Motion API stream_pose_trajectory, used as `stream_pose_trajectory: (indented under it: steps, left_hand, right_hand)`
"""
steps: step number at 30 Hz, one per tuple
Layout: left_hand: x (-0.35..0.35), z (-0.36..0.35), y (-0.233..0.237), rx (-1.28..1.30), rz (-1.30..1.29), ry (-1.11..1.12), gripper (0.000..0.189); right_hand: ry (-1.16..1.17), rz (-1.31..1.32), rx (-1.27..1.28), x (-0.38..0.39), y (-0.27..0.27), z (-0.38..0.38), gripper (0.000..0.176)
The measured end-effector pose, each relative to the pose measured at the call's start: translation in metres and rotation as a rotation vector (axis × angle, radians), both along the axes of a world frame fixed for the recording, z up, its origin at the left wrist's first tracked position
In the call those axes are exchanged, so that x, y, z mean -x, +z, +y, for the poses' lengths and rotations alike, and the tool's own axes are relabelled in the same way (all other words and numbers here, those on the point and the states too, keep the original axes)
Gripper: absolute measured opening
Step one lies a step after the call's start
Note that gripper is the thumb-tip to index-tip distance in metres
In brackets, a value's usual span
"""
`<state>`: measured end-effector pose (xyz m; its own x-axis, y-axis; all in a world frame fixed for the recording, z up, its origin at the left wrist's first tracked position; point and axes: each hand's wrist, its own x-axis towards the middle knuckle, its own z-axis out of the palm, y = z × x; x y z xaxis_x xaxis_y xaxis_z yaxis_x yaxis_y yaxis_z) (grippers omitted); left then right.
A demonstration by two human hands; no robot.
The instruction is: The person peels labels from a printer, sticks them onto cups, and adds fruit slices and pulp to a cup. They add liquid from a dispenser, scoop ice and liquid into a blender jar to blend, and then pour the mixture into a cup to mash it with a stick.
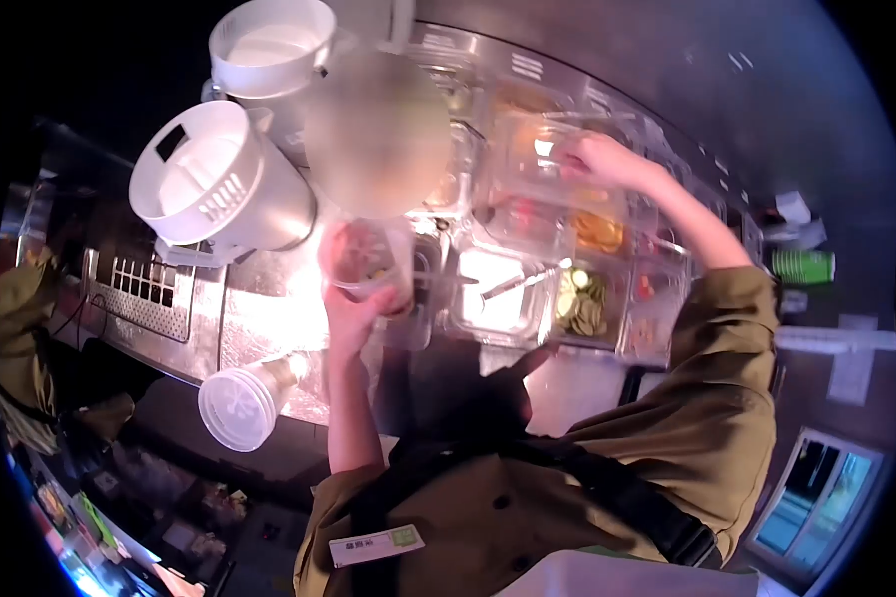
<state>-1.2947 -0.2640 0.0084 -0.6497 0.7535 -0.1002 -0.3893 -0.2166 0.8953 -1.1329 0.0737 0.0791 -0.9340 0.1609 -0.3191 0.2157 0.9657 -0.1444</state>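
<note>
My left hand (353, 316) is wrapped round the lower part of a clear plastic cup (380, 249), tilted, with some reddish and green bits inside. My right hand (602, 159) reaches out over the far row of clear food containers, its fingers curled together at a transparent box or lid (528, 164). What those fingers grip, if anything, is blurred. Nearer me lie a container of sliced cucumber (582, 300), one with orange pieces (597, 231) and a bright white container (493, 291) with a utensil across it.
Two large white buckets (269, 189) (274, 45) stand at the back left. A stack of clear cups (244, 406) lies at the counter's front edge. A perforated metal tray (144, 296) sits further left, near another person's sleeve (25, 308). Green stacked items (804, 266) are at right.
</note>
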Motion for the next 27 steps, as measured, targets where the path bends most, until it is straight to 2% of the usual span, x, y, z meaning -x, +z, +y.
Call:
stream_pose_trajectory:
  steps: [1,2,3,6,8,9,10,11,12,14,17,18,19,20,22,23,25,26,27]
  left_hand:
    - [0.001,0.007,-0.004,-0.054,0.064,0.018,0.091]
    - [0.005,0.012,-0.005,-0.102,0.134,0.043,0.092]
    - [0.007,0.016,-0.003,-0.11,0.176,0.046,0.092]
    - [0.016,0.026,0.012,-0.113,0.198,0.016,0.093]
    - [0.022,0.034,0.006,-0.139,0.211,0.068,0.09]
    - [0.023,0.04,0.003,-0.146,0.208,0.094,0.089]
    - [0.025,0.045,0.001,-0.153,0.205,0.115,0.088]
    - [0.027,0.052,0.002,-0.18,0.247,0.122,0.086]
    - [0.027,0.057,0.004,-0.17,0.247,0.11,0.086]
    - [0.03,0.065,0.01,-0.153,0.258,0.093,0.085]
    - [0.034,0.069,0.014,-0.207,0.235,0.098,0.083]
    - [0.034,0.07,0.013,-0.225,0.207,0.109,0.083]
    - [0.037,0.069,0.014,-0.198,0.195,0.091,0.086]
    - [0.035,0.07,0.014,-0.183,0.156,0.109,0.086]
    - [0.036,0.071,0.017,-0.148,0.103,0.162,0.088]
    - [0.038,0.073,0.014,-0.162,0.115,0.183,0.087]
    - [0.046,0.075,0.006,-0.089,0.31,0.206,0.085]
    - [0.049,0.077,0.006,-0.079,0.343,0.222,0.084]
    - [0.053,0.079,0.007,-0.069,0.375,0.239,0.083]
  right_hand:
    - [-0.016,0.159,-0.108,0.006,-0.053,0.043,0.015]
    - [-0.089,0.152,-0.157,0.011,-0.086,0.07,0.015]
    - [-0.167,0.147,-0.203,0.028,-0.101,0.086,0.015]
    - [-0.319,0.172,-0.369,0.074,-0.087,0.076,0.026]
    - [-0.078,0.764,-0.414,0.133,-0.036,0.032,0.043]
    - [0.11,0.927,-0.32,0.162,0.006,-0.005,0.052]
    - [0.344,1.053,-0.241,0.191,0.034,-0.034,0.051]
    - [0.431,1.094,-0.124,0.218,0.04,-0.056,0.05]
    - [0.445,1.106,-0.024,0.242,0.034,-0.073,0.041]
    - [0.461,0.842,-0.035,0.266,0.026,-0.081,0.027]
    - [0.16,1.047,0.315,0.221,0.075,-0.082,0.015]
    - [0.013,1.074,0.284,0.197,0.092,-0.075,0.014]
    - [-0.149,1.015,0.383,0.179,0.097,-0.055,0.016]
    - [-0.282,0.876,0.253,0.166,0.096,-0.029,0.018]
    - [-0.361,0.607,-0.201,0.156,0.054,0.015,0.017]
    - [-0.277,0.674,-0.237,0.151,0.006,0.043,0.011]
    - [-0.328,0.487,-0.33,0.141,-0.059,0.061,0.01]
    - [-0.331,0.339,-0.335,0.139,-0.069,0.055,0.012]
    - [-0.313,0.42,-0.445,0.144,-0.068,0.046,0.017]
